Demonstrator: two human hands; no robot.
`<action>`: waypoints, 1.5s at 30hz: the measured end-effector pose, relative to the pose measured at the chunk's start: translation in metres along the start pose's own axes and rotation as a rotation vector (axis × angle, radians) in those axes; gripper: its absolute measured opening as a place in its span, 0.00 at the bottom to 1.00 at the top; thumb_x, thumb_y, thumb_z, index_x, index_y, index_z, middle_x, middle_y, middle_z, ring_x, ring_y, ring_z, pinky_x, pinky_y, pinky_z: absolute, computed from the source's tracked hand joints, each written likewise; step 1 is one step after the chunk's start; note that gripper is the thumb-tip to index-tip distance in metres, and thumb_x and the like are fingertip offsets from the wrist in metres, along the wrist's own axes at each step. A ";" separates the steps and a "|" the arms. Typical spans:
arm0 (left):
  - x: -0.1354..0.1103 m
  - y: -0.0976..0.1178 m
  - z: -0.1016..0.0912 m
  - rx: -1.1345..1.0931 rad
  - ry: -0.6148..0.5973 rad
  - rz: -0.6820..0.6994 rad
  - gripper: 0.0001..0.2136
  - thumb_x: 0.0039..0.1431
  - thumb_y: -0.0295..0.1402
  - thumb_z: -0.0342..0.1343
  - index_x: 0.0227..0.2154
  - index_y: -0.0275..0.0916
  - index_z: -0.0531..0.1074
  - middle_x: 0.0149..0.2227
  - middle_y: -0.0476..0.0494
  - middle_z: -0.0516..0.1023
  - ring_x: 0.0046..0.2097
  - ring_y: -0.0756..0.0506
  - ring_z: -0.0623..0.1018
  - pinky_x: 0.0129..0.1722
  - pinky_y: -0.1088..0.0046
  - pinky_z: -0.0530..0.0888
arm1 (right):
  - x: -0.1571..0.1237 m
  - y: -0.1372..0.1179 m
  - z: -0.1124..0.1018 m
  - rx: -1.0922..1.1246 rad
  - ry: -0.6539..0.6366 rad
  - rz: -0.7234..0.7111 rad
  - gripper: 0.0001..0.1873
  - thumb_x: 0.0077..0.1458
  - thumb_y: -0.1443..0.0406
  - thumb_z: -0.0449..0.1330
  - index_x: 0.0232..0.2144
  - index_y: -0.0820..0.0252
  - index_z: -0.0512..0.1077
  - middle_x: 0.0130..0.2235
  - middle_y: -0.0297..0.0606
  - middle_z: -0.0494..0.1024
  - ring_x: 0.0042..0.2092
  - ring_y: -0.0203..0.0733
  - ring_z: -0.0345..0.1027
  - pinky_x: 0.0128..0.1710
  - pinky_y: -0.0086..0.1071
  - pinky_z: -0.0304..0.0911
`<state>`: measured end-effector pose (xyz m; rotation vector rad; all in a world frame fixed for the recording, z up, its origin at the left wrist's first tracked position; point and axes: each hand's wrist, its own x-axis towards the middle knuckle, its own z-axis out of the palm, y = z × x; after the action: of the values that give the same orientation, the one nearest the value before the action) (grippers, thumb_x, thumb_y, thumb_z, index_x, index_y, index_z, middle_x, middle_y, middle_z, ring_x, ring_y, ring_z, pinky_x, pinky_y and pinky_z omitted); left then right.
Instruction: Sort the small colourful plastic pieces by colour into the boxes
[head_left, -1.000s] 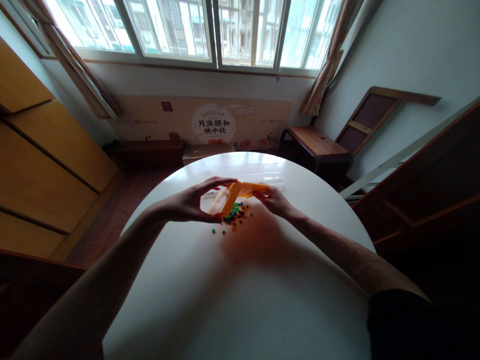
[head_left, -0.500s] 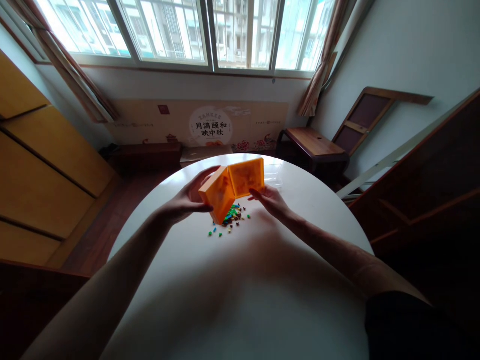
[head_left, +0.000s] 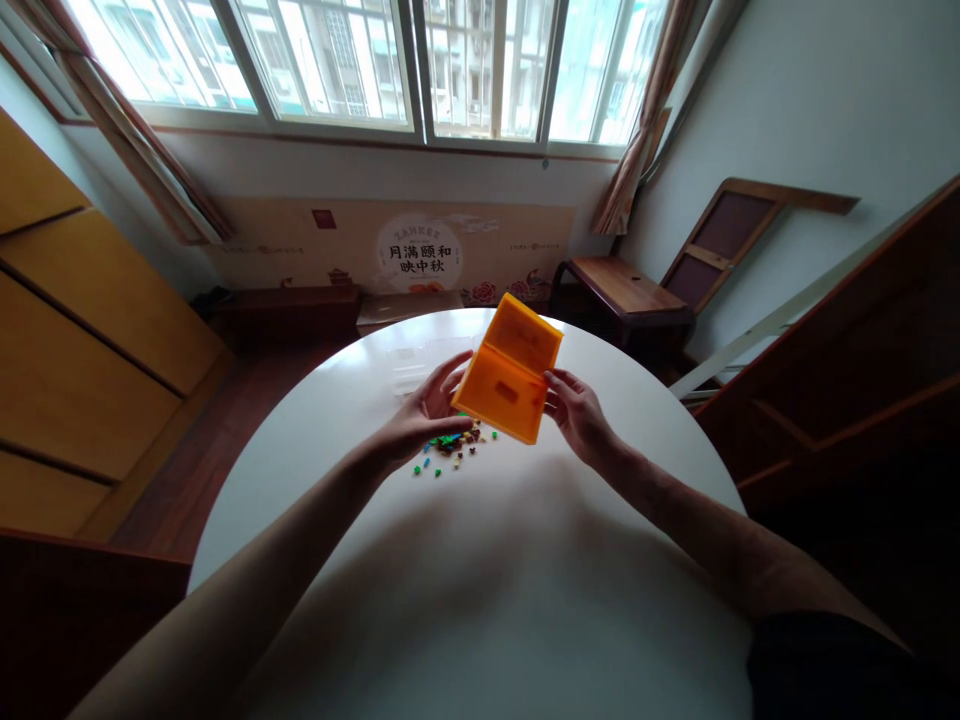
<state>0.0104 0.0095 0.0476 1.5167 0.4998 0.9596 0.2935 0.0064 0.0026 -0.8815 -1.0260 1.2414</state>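
An orange hinged plastic box (head_left: 506,385) hangs open above the round white table (head_left: 480,580), its inside turned toward me. My left hand (head_left: 424,420) grips its left edge, fingers curled around the side. On the box's right edge sits my right hand (head_left: 579,412), thumb and fingers pressed on the rim. Under the box lies a small heap of several tiny coloured beads (head_left: 450,448), green, blue, yellow and dark, spilled on the table by my left hand.
A clear plastic tray (head_left: 416,362) lies on the table behind the box. A wooden side table (head_left: 626,288) and a leaning frame stand at the back right, yellow cabinets at the left, windows ahead.
The box has turned from tipped over the beads to opened flat and facing me, and moved a little right. Both hands shifted along its edges. The bead heap stays put.
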 end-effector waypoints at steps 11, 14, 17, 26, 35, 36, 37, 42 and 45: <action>-0.028 -0.016 -0.088 0.497 0.908 -0.054 0.17 0.65 0.43 0.62 0.48 0.35 0.80 0.47 0.37 0.86 0.45 0.42 0.84 0.54 0.62 0.82 | 0.099 -0.047 -0.204 -0.658 0.475 -0.131 0.16 0.57 0.53 0.67 0.40 0.57 0.74 0.38 0.44 0.84 0.41 0.51 0.81 0.41 0.42 0.79; -0.032 -0.025 -0.108 0.622 1.006 -0.155 0.18 0.62 0.44 0.64 0.49 0.36 0.80 0.50 0.37 0.85 0.50 0.40 0.83 0.55 0.63 0.80 | 0.116 -0.045 -0.216 -0.726 0.471 -0.128 0.15 0.56 0.54 0.69 0.39 0.58 0.75 0.38 0.46 0.85 0.41 0.52 0.81 0.42 0.42 0.79; -0.035 -0.030 -0.113 0.725 0.966 -0.211 0.18 0.62 0.45 0.63 0.48 0.38 0.81 0.51 0.37 0.86 0.51 0.39 0.83 0.54 0.63 0.80 | 0.128 -0.037 -0.216 -0.798 0.467 -0.133 0.15 0.57 0.55 0.69 0.40 0.60 0.77 0.40 0.47 0.86 0.42 0.50 0.81 0.44 0.41 0.78; -0.036 -0.035 -0.110 0.799 0.847 -0.299 0.17 0.61 0.43 0.64 0.48 0.41 0.85 0.49 0.39 0.88 0.53 0.36 0.86 0.56 0.62 0.81 | 0.145 -0.004 -0.191 -1.026 0.422 -0.107 0.16 0.57 0.58 0.67 0.44 0.62 0.83 0.40 0.47 0.86 0.40 0.47 0.77 0.49 0.41 0.73; -0.035 -0.034 -0.110 0.784 0.867 -0.266 0.18 0.59 0.43 0.67 0.48 0.39 0.85 0.51 0.37 0.88 0.55 0.37 0.86 0.62 0.59 0.79 | 0.145 0.001 -0.166 -1.059 0.419 -0.078 0.19 0.58 0.58 0.64 0.47 0.62 0.84 0.41 0.47 0.86 0.39 0.47 0.76 0.45 0.38 0.72; -0.035 -0.034 -0.110 0.785 0.875 -0.270 0.18 0.59 0.43 0.67 0.48 0.39 0.85 0.51 0.37 0.88 0.54 0.37 0.86 0.62 0.59 0.79 | 0.145 0.001 -0.164 -1.056 0.417 -0.077 0.18 0.58 0.58 0.64 0.46 0.62 0.84 0.40 0.47 0.86 0.39 0.47 0.76 0.45 0.38 0.72; -0.036 -0.034 -0.110 0.789 0.881 -0.274 0.18 0.60 0.43 0.67 0.48 0.39 0.85 0.51 0.37 0.88 0.54 0.36 0.86 0.61 0.59 0.80 | 0.145 0.002 -0.163 -1.053 0.415 -0.077 0.18 0.58 0.59 0.63 0.45 0.62 0.84 0.40 0.46 0.86 0.39 0.47 0.76 0.45 0.38 0.72; -0.039 -0.032 -0.110 0.856 0.903 -0.319 0.16 0.58 0.45 0.67 0.46 0.42 0.85 0.48 0.39 0.88 0.53 0.36 0.86 0.56 0.60 0.81 | 0.141 0.003 -0.159 -1.029 0.395 -0.084 0.18 0.57 0.58 0.62 0.45 0.62 0.84 0.41 0.46 0.85 0.39 0.47 0.75 0.44 0.38 0.71; -0.041 -0.032 -0.109 0.884 0.909 -0.328 0.17 0.57 0.46 0.69 0.46 0.42 0.85 0.46 0.39 0.88 0.52 0.36 0.86 0.55 0.60 0.81 | 0.139 0.003 -0.159 -1.012 0.371 -0.088 0.19 0.57 0.58 0.62 0.45 0.62 0.83 0.42 0.46 0.85 0.39 0.46 0.75 0.43 0.37 0.71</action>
<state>-0.0929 0.0500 0.0000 1.5736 1.9604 1.2019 0.4477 0.1466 -0.0321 -1.7300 -1.3622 0.3824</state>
